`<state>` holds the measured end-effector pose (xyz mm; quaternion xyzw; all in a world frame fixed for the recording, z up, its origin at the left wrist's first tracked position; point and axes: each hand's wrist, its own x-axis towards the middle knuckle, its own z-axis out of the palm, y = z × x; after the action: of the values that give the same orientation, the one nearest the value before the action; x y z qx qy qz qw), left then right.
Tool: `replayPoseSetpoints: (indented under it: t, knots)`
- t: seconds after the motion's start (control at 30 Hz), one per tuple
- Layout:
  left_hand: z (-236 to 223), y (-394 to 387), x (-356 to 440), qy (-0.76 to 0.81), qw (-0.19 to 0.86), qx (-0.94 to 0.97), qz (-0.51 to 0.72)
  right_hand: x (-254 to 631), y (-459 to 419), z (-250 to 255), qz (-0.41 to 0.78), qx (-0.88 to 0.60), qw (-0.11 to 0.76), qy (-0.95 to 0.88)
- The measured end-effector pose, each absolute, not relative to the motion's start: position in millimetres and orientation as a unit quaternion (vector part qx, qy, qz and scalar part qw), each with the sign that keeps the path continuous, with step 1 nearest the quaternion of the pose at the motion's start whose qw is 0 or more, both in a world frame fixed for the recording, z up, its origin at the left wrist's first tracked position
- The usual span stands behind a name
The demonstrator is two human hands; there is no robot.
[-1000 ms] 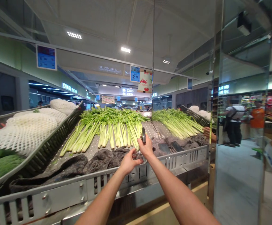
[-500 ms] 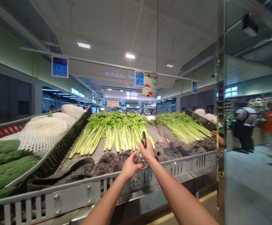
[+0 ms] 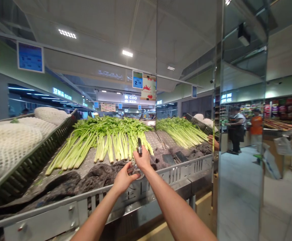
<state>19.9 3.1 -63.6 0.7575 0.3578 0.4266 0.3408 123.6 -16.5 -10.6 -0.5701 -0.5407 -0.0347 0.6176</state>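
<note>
A clear spray bottle (image 3: 138, 173) with a black nozzle head (image 3: 139, 147) stands between my hands, over the front edge of a vegetable display. My right hand (image 3: 143, 160) is wrapped round its neck, just below the head. Curved around the bottle's lower part, my left hand (image 3: 125, 177) appears to steady it with thumb and fingers; the far side of that grip is hidden. Beyond the bottle, bunches of green celery (image 3: 105, 144) lie fanned out on a textured metal slope, stalks toward me. Crumpled dark grey cloth (image 3: 95, 179) lies along the front, below the stalks.
At left, a dark slotted crate (image 3: 47, 152) holds produce in white foam netting (image 3: 12, 140). A grey slotted rail (image 3: 45, 214) runs along the front. A mirror panel (image 3: 183, 100) repeats the celery. A mirrored pillar (image 3: 243, 187) at right shows two people. Price signs (image 3: 137, 79) hang above.
My view has turned to the right, so the celery and crate sit further left and more of the aisle shows. Both hands keep the same hold on the spray bottle.
</note>
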Motion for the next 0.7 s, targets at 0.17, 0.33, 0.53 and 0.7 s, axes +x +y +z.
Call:
replayPoseSetpoints:
  t: [0.17, 0.33, 0.53, 0.7]
  knots:
    - [-66.7, 0.4, 20.3, 0.363, 0.354, 0.744, 0.435, 122.1, -19.4, -12.6, -0.031, -0.558, 0.623, -0.548]
    - [-64.8, -4.5, 18.8, 0.36, 0.377, 0.727, 0.446, 120.6, -20.4, -12.0, -0.039, -0.54, 0.64, -0.546]
    - [-63.2, -7.1, 16.9, 0.359, 0.4, 0.713, 0.45, 117.3, -21.9, -9.5, -0.019, -0.553, 0.645, -0.527]
    - [-67.2, -4.9, 17.7, 0.37, 0.382, 0.718, 0.448, 118.4, -22.2, -10.7, -0.008, -0.549, 0.647, -0.53]
